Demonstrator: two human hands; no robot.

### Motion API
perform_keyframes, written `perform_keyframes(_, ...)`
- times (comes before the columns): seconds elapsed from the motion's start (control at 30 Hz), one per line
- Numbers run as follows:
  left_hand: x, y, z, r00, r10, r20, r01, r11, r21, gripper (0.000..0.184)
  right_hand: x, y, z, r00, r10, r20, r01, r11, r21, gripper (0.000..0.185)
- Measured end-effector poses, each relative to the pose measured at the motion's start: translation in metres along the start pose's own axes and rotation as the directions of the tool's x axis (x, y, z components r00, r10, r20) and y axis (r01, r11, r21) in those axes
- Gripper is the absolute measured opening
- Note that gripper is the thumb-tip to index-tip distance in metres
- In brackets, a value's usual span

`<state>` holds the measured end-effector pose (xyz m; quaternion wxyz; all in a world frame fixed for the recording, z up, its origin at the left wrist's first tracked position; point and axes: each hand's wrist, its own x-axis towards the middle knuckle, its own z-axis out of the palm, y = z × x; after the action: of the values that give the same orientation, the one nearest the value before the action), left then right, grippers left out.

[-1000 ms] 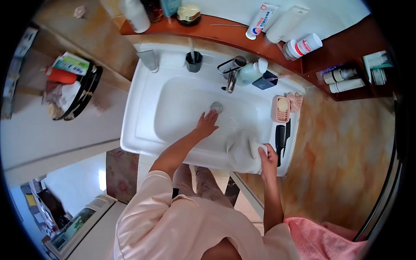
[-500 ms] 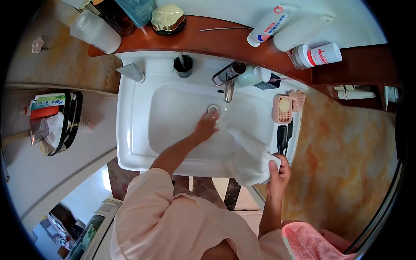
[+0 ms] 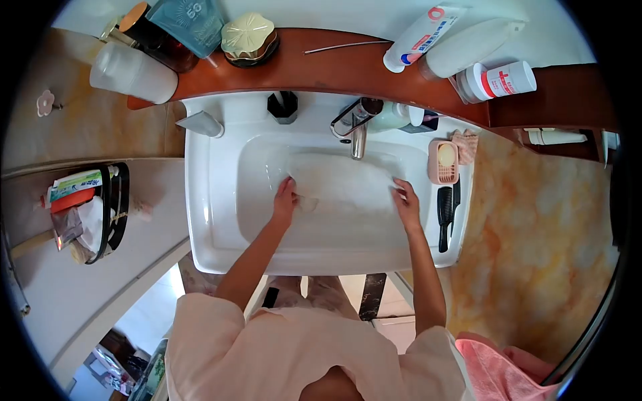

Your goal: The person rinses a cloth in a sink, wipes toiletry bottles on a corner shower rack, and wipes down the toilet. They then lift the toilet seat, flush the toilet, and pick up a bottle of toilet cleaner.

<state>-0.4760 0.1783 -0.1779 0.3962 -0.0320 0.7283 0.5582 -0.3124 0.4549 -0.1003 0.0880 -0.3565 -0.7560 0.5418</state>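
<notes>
A white cloth point(image 3: 344, 179) lies stretched sideways in the basin of the white sink point(image 3: 212, 247), just below the faucet point(image 3: 358, 142). My left hand point(image 3: 285, 200) pinches its left end, where a small flap hangs toward me. At the opposite end, the fingers of my right hand point(image 3: 405, 200) are closed on the cloth's edge. The drain is hidden beneath the cloth.
On the right rim sit a pink soap dish point(image 3: 443, 170) with soap and a black comb point(image 3: 445, 217). A black octagonal holder point(image 3: 282, 108) stands at the back. Bottles and tubes line the brown shelf point(image 3: 334, 63). A pink towel point(image 3: 498, 367) hangs at lower right.
My right hand has brought the white cloth from over the sink's front right edge into the basin. My left hand has left the drain, moved left and taken hold of the cloth's other end.
</notes>
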Motion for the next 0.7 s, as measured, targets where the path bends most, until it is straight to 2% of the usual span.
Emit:
perform_keyframes(0.03, -0.004, -0.001, 0.0, 0.984, 0.157, -0.089, -0.147, 0.982, 0.115, 0.048, 0.009, 0.026, 0.01, 0.989, -0.147, -0.027, 0.132, 0.945, -0.299, 0.036)
perform_keyframes(0.07, -0.007, -0.001, 0.001, 0.934, 0.319, -0.159, -0.276, 0.931, 0.24, 0.05, 0.018, 0.04, 0.016, 0.956, -0.292, -0.008, 0.235, 0.786, -0.572, 0.042)
perform_keyframes(0.13, -0.01, 0.002, 0.004, 0.751, 0.62, -0.227, -0.46, 0.738, 0.494, 0.055, 0.03, 0.037, 0.04, 0.916, -0.401, -0.007, 0.33, 0.764, -0.555, 0.048)
perform_keyframes(0.17, -0.01, 0.007, 0.011, 0.763, 0.636, -0.113, -0.433, 0.634, 0.64, 0.056, 0.032, 0.034, 0.056, 0.891, -0.453, -0.007, 0.376, 0.749, -0.546, 0.051)
perform_keyframes(0.23, -0.011, 0.023, 0.025, 0.794, 0.598, 0.113, -0.383, 0.346, 0.857, 0.059, 0.03, 0.025, 0.084, 0.925, -0.373, 0.071, 0.324, 0.678, -0.66, 0.054)
perform_keyframes(0.3, 0.002, 0.015, 0.025, 0.752, 0.609, 0.251, -0.453, 0.202, 0.868, 0.062, 0.029, 0.025, 0.102, 0.937, -0.31, 0.162, 0.327, 0.613, -0.719, 0.057)
perform_keyframes(0.33, 0.011, 0.01, 0.018, 0.73, 0.606, 0.316, -0.479, 0.124, 0.869, 0.063, 0.029, 0.029, 0.109, 0.913, -0.317, 0.255, 0.4, 0.582, -0.708, 0.057)
perform_keyframes(0.4, 0.019, -0.001, 0.014, 0.692, 0.612, 0.383, -0.537, 0.081, 0.839, 0.062, 0.017, 0.037, 0.107, 0.849, -0.299, 0.436, 0.528, 0.508, -0.68, 0.057)
perform_keyframes(0.43, 0.02, -0.005, 0.011, 0.671, 0.614, 0.415, -0.564, 0.058, 0.824, 0.062, 0.019, 0.045, 0.104, 0.844, -0.324, 0.427, 0.536, 0.485, -0.691, 0.058)
perform_keyframes(0.53, 0.021, -0.007, 0.011, 0.657, 0.631, 0.413, -0.589, 0.088, 0.803, 0.059, 0.02, 0.044, 0.104, 0.911, -0.317, 0.264, 0.397, 0.496, -0.772, 0.055)
perform_keyframes(0.57, 0.019, -0.007, 0.012, 0.686, 0.61, 0.397, -0.568, 0.108, 0.816, 0.059, 0.013, 0.047, 0.113, 0.933, -0.313, 0.178, 0.333, 0.563, -0.756, 0.055)
perform_keyframes(0.63, 0.016, -0.007, 0.017, 0.74, 0.567, 0.362, -0.525, 0.15, 0.838, 0.058, -0.003, 0.046, 0.118, 0.878, -0.291, 0.381, 0.479, 0.545, -0.688, 0.052)
perform_keyframes(0.67, 0.013, -0.01, 0.019, 0.765, 0.575, 0.291, -0.511, 0.266, 0.817, 0.058, -0.007, 0.046, 0.117, 0.834, -0.276, 0.478, 0.546, 0.536, -0.643, 0.051)
perform_keyframes(0.7, 0.007, -0.019, 0.021, 0.791, 0.571, 0.219, -0.491, 0.379, 0.784, 0.057, -0.004, 0.04, 0.111, 0.81, -0.291, 0.508, 0.585, 0.433, -0.685, 0.056)
